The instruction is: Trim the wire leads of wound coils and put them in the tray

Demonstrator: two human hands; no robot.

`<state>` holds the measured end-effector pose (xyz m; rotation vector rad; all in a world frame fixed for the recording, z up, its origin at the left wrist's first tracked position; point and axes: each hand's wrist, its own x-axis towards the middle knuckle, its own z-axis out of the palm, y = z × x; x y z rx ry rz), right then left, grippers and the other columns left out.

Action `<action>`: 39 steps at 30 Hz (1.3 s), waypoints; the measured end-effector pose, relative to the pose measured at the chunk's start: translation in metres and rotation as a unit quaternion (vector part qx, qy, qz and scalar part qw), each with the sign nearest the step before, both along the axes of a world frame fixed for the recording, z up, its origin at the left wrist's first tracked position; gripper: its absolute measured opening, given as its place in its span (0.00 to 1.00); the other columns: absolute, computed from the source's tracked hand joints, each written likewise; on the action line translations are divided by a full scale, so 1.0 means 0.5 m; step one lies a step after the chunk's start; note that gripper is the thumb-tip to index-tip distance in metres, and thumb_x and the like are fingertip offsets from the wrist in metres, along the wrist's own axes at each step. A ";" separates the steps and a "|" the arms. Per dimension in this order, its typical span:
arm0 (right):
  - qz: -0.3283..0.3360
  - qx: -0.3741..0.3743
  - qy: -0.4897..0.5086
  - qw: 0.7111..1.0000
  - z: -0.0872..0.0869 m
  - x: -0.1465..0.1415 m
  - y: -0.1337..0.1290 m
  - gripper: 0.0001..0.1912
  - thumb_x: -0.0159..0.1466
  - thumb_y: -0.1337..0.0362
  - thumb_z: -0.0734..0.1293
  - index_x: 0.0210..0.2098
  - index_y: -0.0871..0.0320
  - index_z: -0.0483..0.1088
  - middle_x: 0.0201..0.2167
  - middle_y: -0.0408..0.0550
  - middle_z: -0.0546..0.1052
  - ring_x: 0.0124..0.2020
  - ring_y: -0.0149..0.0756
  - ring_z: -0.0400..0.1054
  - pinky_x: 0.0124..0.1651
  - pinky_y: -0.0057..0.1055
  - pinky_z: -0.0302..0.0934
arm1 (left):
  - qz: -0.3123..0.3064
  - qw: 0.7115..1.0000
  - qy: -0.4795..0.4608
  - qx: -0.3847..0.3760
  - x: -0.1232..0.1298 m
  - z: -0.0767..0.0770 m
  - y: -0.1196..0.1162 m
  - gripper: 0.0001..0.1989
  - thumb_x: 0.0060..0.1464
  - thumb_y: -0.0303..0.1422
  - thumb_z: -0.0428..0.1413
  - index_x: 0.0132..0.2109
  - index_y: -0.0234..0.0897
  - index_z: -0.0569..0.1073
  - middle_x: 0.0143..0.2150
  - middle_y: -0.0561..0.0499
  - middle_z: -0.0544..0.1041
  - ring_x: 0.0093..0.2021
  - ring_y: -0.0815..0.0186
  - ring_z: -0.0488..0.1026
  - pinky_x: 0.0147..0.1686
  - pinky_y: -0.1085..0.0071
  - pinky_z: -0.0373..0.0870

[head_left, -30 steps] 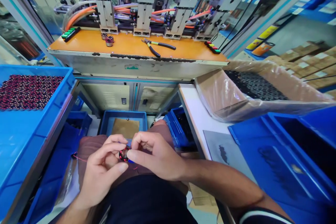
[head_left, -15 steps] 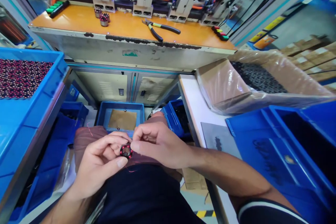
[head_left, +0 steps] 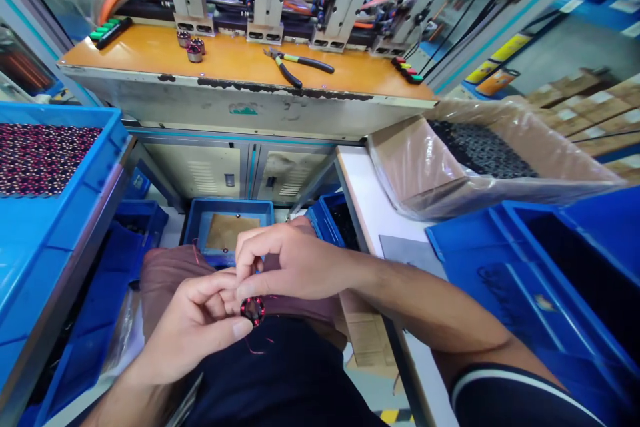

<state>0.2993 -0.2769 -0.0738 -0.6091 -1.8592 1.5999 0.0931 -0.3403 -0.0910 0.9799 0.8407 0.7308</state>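
My left hand [head_left: 187, 320] is closed on a small ring-shaped wound stator [head_left: 253, 311], dark with red windings, its open centre facing me. My thumb presses on its lower left edge. Right above the stator is my right hand [head_left: 293, 260], thumb and fingers pinched together close to my left fingertips. What the pinch holds, perhaps a thin wire, is too small to make out. A loose red wire [head_left: 256, 351] shows over my dark shirt below the stator. Both hands are over my lap.
Cutting pliers [head_left: 300, 65] and several wound stators [head_left: 194, 51] lie on the orange machine ledge [head_left: 225, 70]. A blue crate [head_left: 107, 127] full of stators stands left. On the right are a lined carton [head_left: 400, 167] of dark parts and blue bins [head_left: 480, 233]. A blue tray [head_left: 200, 203] sits ahead.
The stator has moved slightly down and right, and tilted, in my left hand. My right hand has shifted up and left, from beside the stator to above it. The view has shifted slightly.
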 end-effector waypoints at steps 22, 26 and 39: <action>-0.029 -0.091 -0.151 0.984 0.045 0.012 -0.023 0.06 0.61 0.73 0.67 0.30 0.63 0.77 0.22 0.39 0.73 0.25 0.23 0.64 0.29 0.22 0.56 | 0.025 0.995 0.017 0.099 -0.022 -0.023 -0.003 0.13 0.53 0.28 0.64 0.46 0.45 0.80 0.48 0.49 0.77 0.43 0.66 0.76 0.44 0.73 0.73; -0.030 -0.049 -0.132 0.990 0.045 0.013 -0.033 0.07 0.63 0.72 0.66 0.29 0.63 0.76 0.23 0.40 0.73 0.26 0.24 0.65 0.32 0.22 0.58 | 0.017 0.997 -0.050 0.051 -0.024 -0.039 -0.009 0.13 0.53 0.29 0.64 0.47 0.44 0.79 0.48 0.48 0.75 0.43 0.65 0.74 0.41 0.71 0.73; -0.041 -0.092 -0.084 0.991 0.044 0.021 -0.058 0.07 0.65 0.69 0.66 0.32 0.64 0.75 0.27 0.43 0.75 0.29 0.25 0.67 0.34 0.22 0.61 | 0.011 0.994 -0.070 0.079 -0.023 -0.042 -0.003 0.20 0.48 0.29 0.68 0.50 0.46 0.79 0.47 0.50 0.70 0.37 0.71 0.73 0.37 0.75 0.72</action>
